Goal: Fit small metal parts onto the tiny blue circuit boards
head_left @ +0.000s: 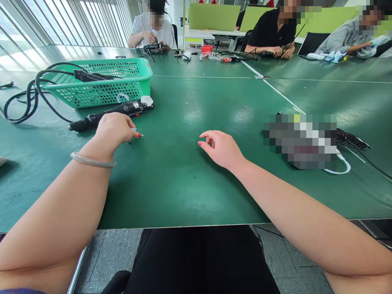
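Note:
My left hand (116,127), with a pale bangle (93,160) on the wrist, is closed in a pinch just above the green table. A small greyish bit shows between its thumb and finger, too small to name. Right behind this hand lies a black corded tool with a long rounded body (114,115), its pale end towards the right. My right hand (221,148) hovers over the middle of the table, fingers loosely bent and apart, holding nothing. Bare table surface (171,163) separates the two hands.
A green mesh basket (113,92) with black cabled items stands behind the tool, its cable (33,98) looped at left. A blurred-out object (301,143) with a white cord and a black strap-like piece (352,139) lie right. Several people sit across the table.

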`<action>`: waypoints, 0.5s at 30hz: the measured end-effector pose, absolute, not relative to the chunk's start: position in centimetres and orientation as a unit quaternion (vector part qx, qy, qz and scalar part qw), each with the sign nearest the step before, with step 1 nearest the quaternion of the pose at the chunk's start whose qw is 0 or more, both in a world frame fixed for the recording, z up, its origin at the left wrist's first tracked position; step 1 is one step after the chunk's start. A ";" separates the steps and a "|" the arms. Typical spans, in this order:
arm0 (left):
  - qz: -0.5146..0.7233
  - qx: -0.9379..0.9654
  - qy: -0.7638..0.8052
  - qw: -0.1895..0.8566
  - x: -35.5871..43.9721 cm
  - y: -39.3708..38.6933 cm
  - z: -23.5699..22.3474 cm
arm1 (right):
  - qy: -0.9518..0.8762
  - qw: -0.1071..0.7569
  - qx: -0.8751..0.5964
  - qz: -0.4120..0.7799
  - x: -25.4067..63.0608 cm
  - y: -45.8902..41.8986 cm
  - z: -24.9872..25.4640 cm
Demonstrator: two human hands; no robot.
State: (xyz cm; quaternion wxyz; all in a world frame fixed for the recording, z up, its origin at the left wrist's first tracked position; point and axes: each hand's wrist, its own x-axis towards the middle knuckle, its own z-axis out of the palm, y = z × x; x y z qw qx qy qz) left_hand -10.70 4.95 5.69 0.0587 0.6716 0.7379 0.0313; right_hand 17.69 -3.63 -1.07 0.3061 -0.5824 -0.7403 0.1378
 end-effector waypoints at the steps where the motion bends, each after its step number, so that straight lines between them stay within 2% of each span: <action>1: 0.036 0.675 0.735 0.050 -10.7 5.0 5.7 | -0.740 0.303 -0.584 0.139 17.7 -3.6 -1.1; 5: 0.078 0.677 0.729 0.068 -11.3 5.3 5.0 | -0.741 0.294 -0.587 0.140 17.7 -3.6 -1.1; 11: 0.252 0.574 0.751 0.206 -11.0 6.0 2.1 | -0.740 0.289 -0.591 0.142 17.7 -3.7 -1.0; 15: 0.353 0.572 0.703 0.232 -7.8 5.0 0.4 | -0.737 0.285 -0.593 0.157 17.6 -3.6 -1.0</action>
